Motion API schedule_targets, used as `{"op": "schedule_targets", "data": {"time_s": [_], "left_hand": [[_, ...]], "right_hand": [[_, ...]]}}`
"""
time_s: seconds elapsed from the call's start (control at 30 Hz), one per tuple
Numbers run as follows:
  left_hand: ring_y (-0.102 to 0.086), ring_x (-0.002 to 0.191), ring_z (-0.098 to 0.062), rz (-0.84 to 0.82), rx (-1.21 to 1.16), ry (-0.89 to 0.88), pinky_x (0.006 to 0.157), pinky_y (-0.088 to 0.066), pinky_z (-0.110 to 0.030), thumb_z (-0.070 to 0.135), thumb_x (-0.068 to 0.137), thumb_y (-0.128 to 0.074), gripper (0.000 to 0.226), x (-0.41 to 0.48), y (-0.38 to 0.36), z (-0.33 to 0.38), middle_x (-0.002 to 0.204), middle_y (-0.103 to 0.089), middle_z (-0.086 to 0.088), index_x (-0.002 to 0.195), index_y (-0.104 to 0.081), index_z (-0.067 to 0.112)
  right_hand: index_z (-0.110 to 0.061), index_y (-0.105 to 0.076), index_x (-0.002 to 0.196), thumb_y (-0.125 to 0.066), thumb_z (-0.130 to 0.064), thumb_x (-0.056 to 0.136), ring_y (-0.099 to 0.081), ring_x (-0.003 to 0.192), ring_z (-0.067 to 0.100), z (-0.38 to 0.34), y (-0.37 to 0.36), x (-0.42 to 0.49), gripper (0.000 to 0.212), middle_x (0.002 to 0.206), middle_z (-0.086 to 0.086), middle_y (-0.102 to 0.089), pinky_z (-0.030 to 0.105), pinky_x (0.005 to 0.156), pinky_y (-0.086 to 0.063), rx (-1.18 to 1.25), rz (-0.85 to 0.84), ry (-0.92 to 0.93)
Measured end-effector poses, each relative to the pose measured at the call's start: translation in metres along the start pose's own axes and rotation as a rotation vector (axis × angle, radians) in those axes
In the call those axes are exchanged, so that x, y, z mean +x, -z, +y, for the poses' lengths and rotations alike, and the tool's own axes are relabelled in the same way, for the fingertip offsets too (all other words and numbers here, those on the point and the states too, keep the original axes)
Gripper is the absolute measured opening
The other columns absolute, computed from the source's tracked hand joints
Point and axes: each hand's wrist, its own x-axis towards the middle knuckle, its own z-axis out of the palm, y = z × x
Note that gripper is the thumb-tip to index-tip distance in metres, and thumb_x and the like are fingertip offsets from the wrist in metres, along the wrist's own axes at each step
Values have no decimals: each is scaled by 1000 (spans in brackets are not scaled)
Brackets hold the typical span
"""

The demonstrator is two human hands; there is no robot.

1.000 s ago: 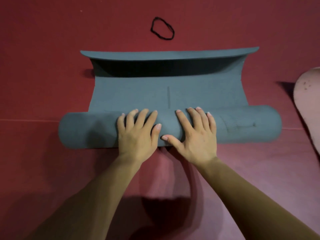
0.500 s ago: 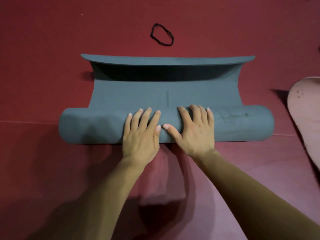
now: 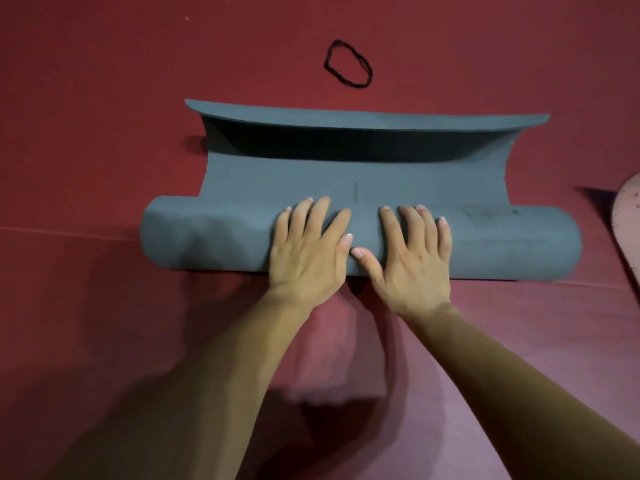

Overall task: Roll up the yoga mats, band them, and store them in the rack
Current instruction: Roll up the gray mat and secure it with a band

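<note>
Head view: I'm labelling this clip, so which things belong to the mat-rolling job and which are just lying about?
Job: grey yoga mat, partly rolled; black band lying beyond it; left hand and right hand, both pressing flat on the roll.
Lying about: pink thing at the right edge, mostly out of frame; red floor underneath.

No text, label, brand or number can be read; a faint embossed patch (image 3: 483,221) near the right end of the rolled yoga mat (image 3: 207,237) is too blurred to make out
</note>
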Motion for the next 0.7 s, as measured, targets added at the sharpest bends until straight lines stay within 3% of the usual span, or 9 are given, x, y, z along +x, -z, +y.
{"op": "schedule_targets", "data": {"time_s": [0.17,0.3,0.47,0.57,0.7], "left_hand": [[-55,117,-34,9,9,-32,101,-36,-48,36,99,-40,40,23,-7,-7,125,-64,-5,127,-65,20],[-58,106,-31,-18,-4,-47,92,-39,-47,36,99,-39,38,46,-10,-16,118,-66,-2,121,-67,21],[-60,103,-29,10,-102,-43,92,-40,-47,34,99,-39,38,57,-10,-17,115,-66,-3,119,-67,19],[-56,115,-31,15,-164,-68,98,-36,-45,36,98,-43,40,50,-7,-27,126,-62,-8,127,-64,19],[-43,137,-32,-98,-123,-40,118,-25,-49,40,99,-40,50,33,-2,-29,145,-53,-9,144,-54,26]], "right_hand": [[-13,-56,139,-35,-70,98,-44,135,38,1,-3,24,74,136,14,-54,52,120,-20,24,21,11],[-20,-53,141,-40,-74,93,-34,141,36,-3,-3,38,74,141,16,-44,50,122,-4,80,-5,-80],[-19,-59,132,-39,-67,97,-47,131,36,-6,-8,38,63,131,13,-53,55,118,-23,25,43,-51],[-20,-61,130,-34,-67,99,-51,125,34,-8,-4,58,62,127,11,-55,53,116,-25,-11,-11,-63],[-22,-51,138,-23,-71,97,-42,131,30,-10,13,75,70,133,8,-49,52,121,-17,-5,-253,-71]]}}
